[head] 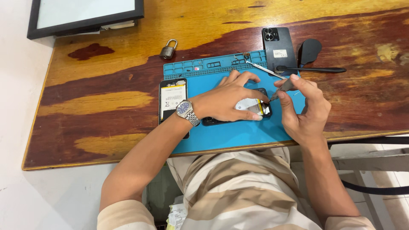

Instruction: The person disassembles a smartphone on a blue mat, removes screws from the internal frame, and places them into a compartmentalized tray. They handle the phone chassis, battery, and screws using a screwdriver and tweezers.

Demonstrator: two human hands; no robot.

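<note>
Wooden tabletop (106, 102), streaked red and yellow, carries a blue work mat (238, 132). On the mat lies an opened phone (255, 106); the left hand (226, 100), a wristwatch (187, 111) on its wrist, presses down on it with fingers spread apart. The right hand (304, 110) has its fingers clamped on a small screwdriver (283, 88), tip at the phone's right end. Another opened phone (172, 100) lies just left; a padlock (168, 50) and a back cover (279, 44) lie farther off.
</note>
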